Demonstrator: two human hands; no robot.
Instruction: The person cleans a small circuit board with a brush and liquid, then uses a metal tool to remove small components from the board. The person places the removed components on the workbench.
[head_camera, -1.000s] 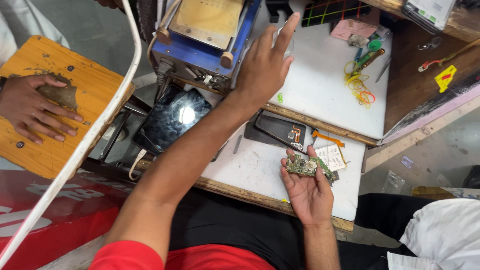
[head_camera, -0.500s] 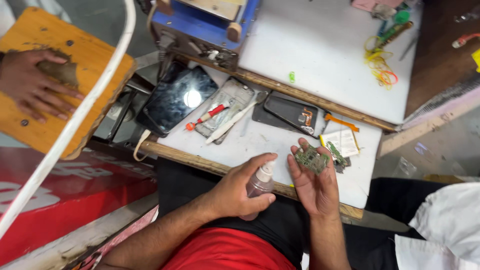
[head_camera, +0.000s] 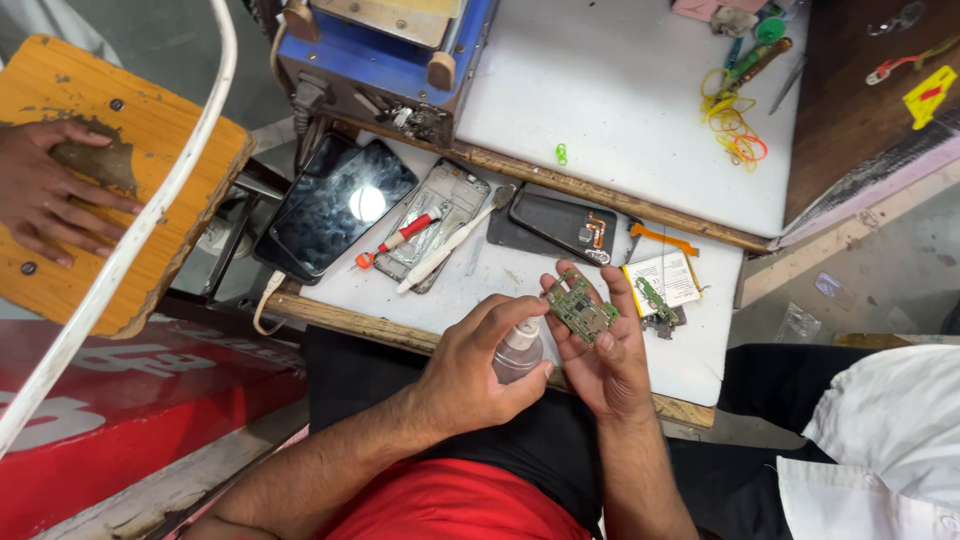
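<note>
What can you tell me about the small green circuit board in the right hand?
The green circuit board is small, flat and irregular in outline, with tiny metal-looking components and shields on its upper face. It lies face up on the open palm and fingers of the right hand, tilted slightly, above the front edge of the white table. Only that hand touches it. The left hand holds a small clear bottle beside it.

Ahead of my hands the lower white bench (head_camera: 480, 290) is crowded: a dark phone (head_camera: 335, 205), an opened frame with a red screwdriver (head_camera: 405, 235) and white stick across it, a black back cover (head_camera: 560, 222). Bare patch near the edge (small). The raised white board (head_camera: 620, 110) beyond lies mostly open, rubber bands (head_camera: 735, 125) at its right.
</note>
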